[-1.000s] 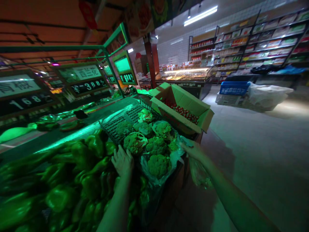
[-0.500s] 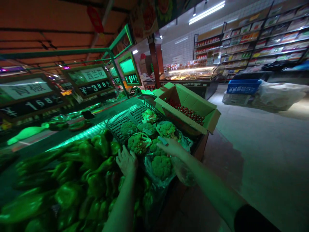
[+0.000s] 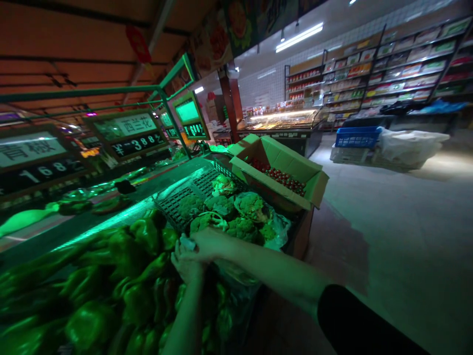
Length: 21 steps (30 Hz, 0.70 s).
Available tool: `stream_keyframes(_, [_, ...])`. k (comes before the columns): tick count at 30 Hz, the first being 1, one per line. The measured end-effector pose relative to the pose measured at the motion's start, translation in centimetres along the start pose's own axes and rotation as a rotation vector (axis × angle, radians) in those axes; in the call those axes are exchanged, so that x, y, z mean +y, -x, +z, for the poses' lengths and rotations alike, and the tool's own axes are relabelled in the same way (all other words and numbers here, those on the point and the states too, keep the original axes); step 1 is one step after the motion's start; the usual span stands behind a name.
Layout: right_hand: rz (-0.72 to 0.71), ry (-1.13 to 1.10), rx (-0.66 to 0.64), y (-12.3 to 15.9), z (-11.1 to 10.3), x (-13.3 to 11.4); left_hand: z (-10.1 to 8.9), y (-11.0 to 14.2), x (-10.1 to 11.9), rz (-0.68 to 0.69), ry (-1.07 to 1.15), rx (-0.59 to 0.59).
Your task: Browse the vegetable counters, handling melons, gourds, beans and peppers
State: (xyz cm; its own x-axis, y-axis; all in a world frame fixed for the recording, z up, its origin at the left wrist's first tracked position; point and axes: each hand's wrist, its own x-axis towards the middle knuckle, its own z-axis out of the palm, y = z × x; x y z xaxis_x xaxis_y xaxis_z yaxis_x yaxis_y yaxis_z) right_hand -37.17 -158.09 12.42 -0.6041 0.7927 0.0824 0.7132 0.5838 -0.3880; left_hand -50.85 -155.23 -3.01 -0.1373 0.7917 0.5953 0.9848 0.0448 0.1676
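My left hand [image 3: 185,268] and my right hand [image 3: 206,243] meet at the seam between a heap of green peppers [image 3: 125,256] and a pile of broccoli heads [image 3: 242,227]. The right arm crosses over from the right, its fingers pinched on a pale edge of the clear plastic bag [image 3: 276,231] that lies under and around the broccoli. The left hand sits just beneath it with fingers curled up against the same bag edge; the right hand partly hides them. The broccoli lies on a black grid tray [image 3: 181,195].
An open cardboard box [image 3: 299,170] of small red tomatoes [image 3: 284,177] stands behind the broccoli at the stand's corner. Price signs [image 3: 136,132] hang over the display at left. A blue crate [image 3: 356,135] and white bags sit far right on the aisle floor [image 3: 388,236].
My right hand has swung left, from the stand's right edge across the broccoli, until it overlaps my left hand. The left hand has stayed at the pepper edge.
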Motion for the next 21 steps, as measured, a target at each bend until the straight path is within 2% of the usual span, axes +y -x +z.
stream_keyframes(2, [0.103,0.000,0.029,-0.9,-0.9,1.0,0.1,0.0,0.2,-0.015,-0.004,0.044])
stream_keyframes(6, [0.330,0.029,0.145,-1.4,-3.8,6.1,0.6,-0.1,0.7,-0.082,-0.017,0.188])
stream_keyframes(9, [0.408,0.049,0.210,-1.4,-5.5,8.8,0.9,-0.2,0.8,-0.065,-0.020,0.198])
stream_keyframes(11, [0.383,0.042,0.230,-1.7,-5.7,8.7,1.0,-0.2,0.8,-0.065,-0.021,0.201])
stream_keyframes(15, [0.267,-0.024,0.213,-3.4,-4.6,5.3,0.9,-0.2,0.7,-0.089,-0.024,0.200])
stream_keyframes(17, [0.262,-0.065,0.214,-4.6,-4.5,4.1,0.7,-0.2,0.7,-0.090,-0.023,0.194])
stream_keyframes(19, [0.300,-0.098,0.235,-5.7,-5.1,4.4,0.5,-0.2,0.8,-0.088,-0.018,0.186])
stream_keyframes(21, [0.370,-0.120,0.266,-6.2,-6.3,6.3,0.5,-0.2,0.8,-0.100,-0.014,0.180])
